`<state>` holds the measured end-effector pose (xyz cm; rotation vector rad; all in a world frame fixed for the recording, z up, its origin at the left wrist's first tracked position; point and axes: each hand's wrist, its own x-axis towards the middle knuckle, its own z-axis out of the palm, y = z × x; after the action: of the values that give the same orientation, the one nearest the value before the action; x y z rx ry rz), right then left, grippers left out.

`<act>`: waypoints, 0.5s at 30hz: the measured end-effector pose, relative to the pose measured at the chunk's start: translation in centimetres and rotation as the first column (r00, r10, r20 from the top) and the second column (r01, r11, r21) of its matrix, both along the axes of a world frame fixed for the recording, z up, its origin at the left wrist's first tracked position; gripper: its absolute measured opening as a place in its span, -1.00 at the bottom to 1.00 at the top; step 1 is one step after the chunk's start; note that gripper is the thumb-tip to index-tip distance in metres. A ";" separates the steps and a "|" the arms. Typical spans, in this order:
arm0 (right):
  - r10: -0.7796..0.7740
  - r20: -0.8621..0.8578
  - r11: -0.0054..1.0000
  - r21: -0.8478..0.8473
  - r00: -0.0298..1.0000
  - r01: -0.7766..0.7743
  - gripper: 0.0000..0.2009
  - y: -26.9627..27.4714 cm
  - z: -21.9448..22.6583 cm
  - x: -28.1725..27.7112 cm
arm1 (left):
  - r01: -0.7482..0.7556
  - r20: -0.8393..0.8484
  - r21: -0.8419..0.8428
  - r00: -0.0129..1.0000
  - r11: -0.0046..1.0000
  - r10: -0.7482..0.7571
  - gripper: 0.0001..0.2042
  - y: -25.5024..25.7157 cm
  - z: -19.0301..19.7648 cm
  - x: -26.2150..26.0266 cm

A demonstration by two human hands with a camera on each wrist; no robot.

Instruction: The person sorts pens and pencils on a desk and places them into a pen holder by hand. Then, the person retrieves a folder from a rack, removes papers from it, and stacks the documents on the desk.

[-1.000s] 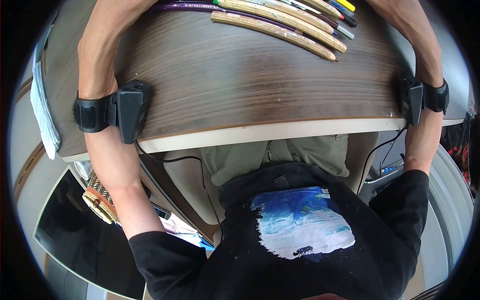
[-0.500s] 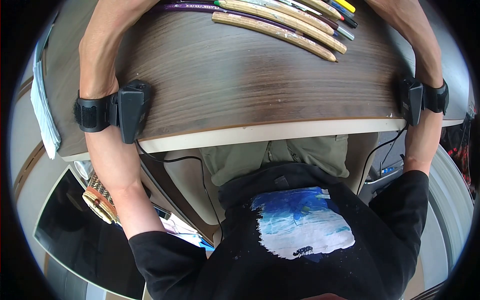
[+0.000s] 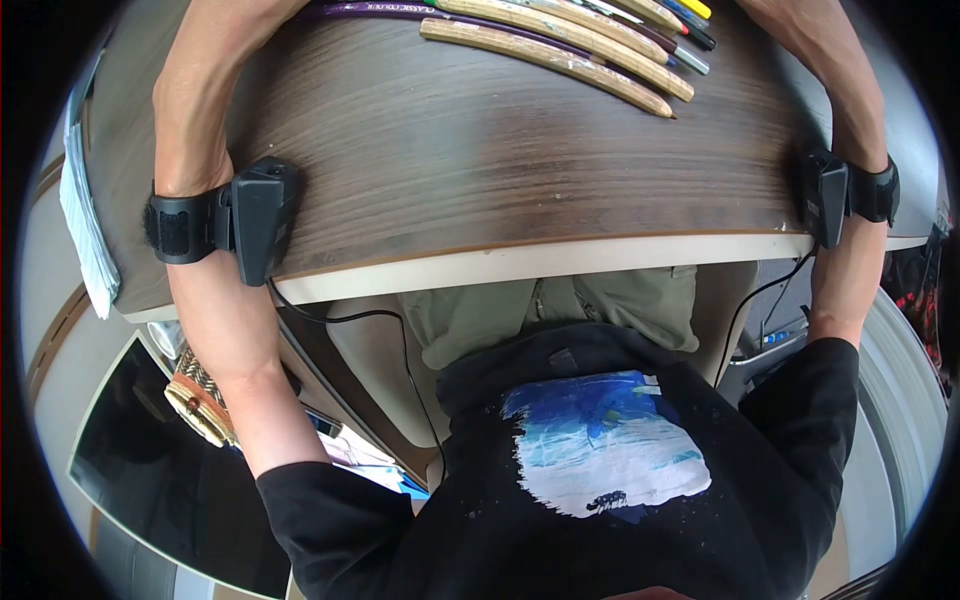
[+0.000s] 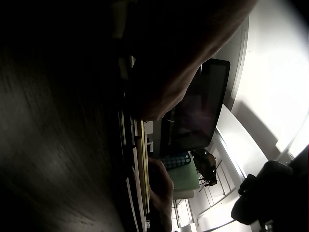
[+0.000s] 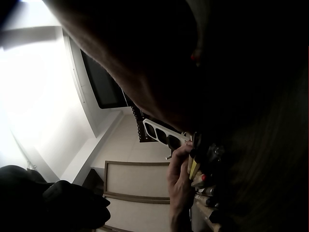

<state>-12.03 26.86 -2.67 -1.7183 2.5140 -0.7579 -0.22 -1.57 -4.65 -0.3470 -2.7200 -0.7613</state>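
Several thick bare-wood pencils lie side by side at the top of the head view, the nearest pencil [image 3: 548, 65] pointing right. Among them are a purple pencil [image 3: 385, 12] lettered CLASSIC COLOUR and a yellow-ended pen [image 3: 693, 9]. Both hands are beyond the head view's top edge; only wrists and forearms show there. In the left wrist view my left hand [image 4: 161, 102] is dark, its knuckles bent beside the row, with my right hand [image 4: 161, 186] at the far end. The right wrist view has the left hand's fingers against the pens' ends. Shadow hides what either hand holds.
The wood-grain table [image 3: 400, 180] has a pale front edge close to my body. Folded papers [image 3: 88, 220] hang at its left edge. Black wrist cameras [image 3: 265, 222] trail cables below it. A dark screen [image 4: 195, 113] stands beyond the hands.
The pencils have shifted very slightly away from the table's front edge. My left wrist has moved a touch to the left, while the right arm stays almost still.
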 end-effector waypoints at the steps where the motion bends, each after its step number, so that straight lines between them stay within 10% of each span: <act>1: -0.005 0.001 1.000 0.002 1.000 0.005 -0.79 -0.1 0.3 0.4 | 0.034 0.000 0.025 0.999 0.999 -0.034 -0.81 0.0 0.0 -0.2; 15: 0.012 -0.091 0.999 -0.048 0.996 -0.017 -0.77 0.2 -1.2 0.1 | 0.012 -0.028 -0.125 0.999 0.992 -0.015 -0.75 2.5 0.9 1.4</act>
<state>-11.97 27.02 -3.88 -1.8253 2.5588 -0.7639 1.22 0.90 -3.78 -0.4014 -2.7468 -0.5863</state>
